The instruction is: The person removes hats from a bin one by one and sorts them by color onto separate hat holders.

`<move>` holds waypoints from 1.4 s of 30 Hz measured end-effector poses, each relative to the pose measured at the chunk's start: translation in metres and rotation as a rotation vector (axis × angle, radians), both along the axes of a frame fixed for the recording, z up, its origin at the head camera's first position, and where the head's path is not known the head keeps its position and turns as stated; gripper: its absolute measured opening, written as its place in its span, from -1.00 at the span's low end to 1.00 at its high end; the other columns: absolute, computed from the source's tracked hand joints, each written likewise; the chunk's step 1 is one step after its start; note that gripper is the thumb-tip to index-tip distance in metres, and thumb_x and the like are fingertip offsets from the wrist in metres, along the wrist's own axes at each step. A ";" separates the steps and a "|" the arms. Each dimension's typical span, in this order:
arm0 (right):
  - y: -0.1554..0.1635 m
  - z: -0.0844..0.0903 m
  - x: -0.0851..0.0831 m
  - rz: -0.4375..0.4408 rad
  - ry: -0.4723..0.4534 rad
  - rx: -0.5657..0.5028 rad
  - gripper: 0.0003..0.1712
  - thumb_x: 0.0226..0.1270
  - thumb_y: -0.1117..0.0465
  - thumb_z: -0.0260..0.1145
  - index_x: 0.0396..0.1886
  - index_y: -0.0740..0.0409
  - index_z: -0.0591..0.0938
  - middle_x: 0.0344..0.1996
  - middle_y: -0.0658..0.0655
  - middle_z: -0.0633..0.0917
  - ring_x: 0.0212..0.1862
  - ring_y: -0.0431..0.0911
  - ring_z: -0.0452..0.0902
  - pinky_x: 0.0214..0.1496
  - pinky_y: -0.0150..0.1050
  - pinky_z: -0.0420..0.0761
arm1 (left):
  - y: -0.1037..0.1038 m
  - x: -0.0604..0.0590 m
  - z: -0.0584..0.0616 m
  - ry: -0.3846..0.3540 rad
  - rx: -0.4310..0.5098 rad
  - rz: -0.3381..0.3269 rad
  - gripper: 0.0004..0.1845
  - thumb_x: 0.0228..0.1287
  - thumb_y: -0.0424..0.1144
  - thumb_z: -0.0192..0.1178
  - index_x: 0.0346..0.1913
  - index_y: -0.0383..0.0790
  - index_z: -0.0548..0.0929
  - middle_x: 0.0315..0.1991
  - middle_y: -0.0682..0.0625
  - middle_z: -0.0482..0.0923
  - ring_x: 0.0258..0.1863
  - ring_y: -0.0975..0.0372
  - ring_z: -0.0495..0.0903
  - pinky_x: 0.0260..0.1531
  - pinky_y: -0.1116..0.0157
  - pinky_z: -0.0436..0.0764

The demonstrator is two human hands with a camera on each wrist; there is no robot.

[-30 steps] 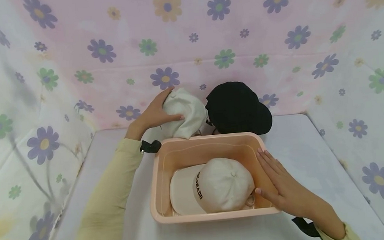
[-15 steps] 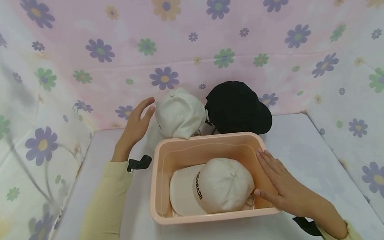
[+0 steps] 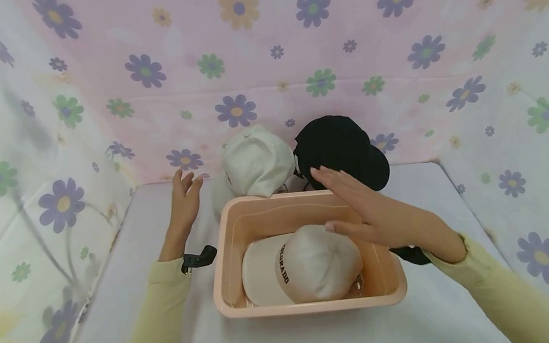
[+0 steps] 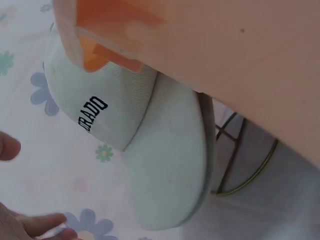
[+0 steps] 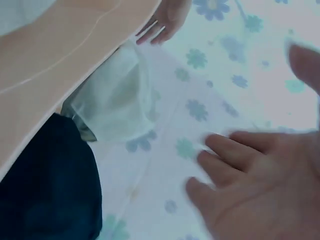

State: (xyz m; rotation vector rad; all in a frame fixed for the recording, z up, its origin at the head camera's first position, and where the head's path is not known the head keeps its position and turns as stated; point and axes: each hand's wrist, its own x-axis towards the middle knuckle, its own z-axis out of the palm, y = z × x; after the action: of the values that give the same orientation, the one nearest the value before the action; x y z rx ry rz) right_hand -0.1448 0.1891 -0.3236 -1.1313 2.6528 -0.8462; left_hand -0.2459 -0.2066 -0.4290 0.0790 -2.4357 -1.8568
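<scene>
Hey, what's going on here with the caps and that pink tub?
A person is working over a peach plastic basin that holds a cream cap. The right hand hovers open above the basin, reaching toward a black cap behind it. The left hand is open and empty beside a second cream cap propped on a stand.

From the head we look forward and down over the whole table, while our two wrist views sit close and low behind the basin, both sharing the white cap against the backdrop.
</scene>
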 end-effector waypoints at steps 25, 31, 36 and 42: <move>-0.093 -0.036 -0.156 -0.279 -0.297 -0.162 -0.20 0.66 -0.19 -0.10 0.63 0.18 0.08 0.56 0.22 0.22 0.54 0.06 0.18 0.53 -0.01 0.28 | 0.014 -0.009 -0.060 -0.291 0.606 0.142 -0.41 0.61 -0.29 -0.01 0.57 -0.37 0.15 0.30 -0.16 0.38 0.23 0.16 0.43 0.45 0.13 0.35; -0.090 -0.032 -0.155 -0.325 -0.296 -0.077 -0.39 0.66 -0.20 -0.14 0.20 0.21 0.47 -0.08 0.24 0.56 -0.13 0.10 0.52 -0.08 -0.11 0.53 | 0.014 -0.007 -0.067 -0.352 0.595 0.165 -0.39 0.61 -0.27 -0.03 0.58 -0.38 0.10 0.47 -0.23 0.22 0.35 0.10 0.33 0.43 0.13 0.37; -0.086 -0.026 -0.152 -0.356 -0.322 -0.022 -0.38 0.65 -0.22 -0.12 -0.03 0.24 0.55 -0.31 0.24 0.56 -0.29 0.08 0.49 -0.25 -0.19 0.47 | 0.009 -0.006 -0.075 -0.386 0.737 0.210 -0.60 0.58 -0.33 0.04 0.36 -0.39 0.40 0.02 -0.04 0.61 -0.01 0.26 0.58 0.06 0.38 0.61; -0.085 -0.022 -0.151 -0.387 -0.367 -0.062 -0.37 0.64 -0.21 -0.06 -0.12 0.28 0.60 -0.46 0.14 0.52 -0.35 0.04 0.47 -0.30 -0.22 0.46 | 0.006 -0.003 -0.079 -0.367 0.786 0.213 -0.65 0.56 -0.34 0.07 0.30 -0.38 0.47 -0.24 0.08 0.67 -0.11 0.29 0.63 -0.13 0.44 0.66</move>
State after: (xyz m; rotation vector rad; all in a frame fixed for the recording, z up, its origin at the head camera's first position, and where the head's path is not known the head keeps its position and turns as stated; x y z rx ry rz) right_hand -0.2962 0.1044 -0.3457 -0.4141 2.5714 -1.0828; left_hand -0.2487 -0.2001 -0.5078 0.7395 -1.5960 -2.7302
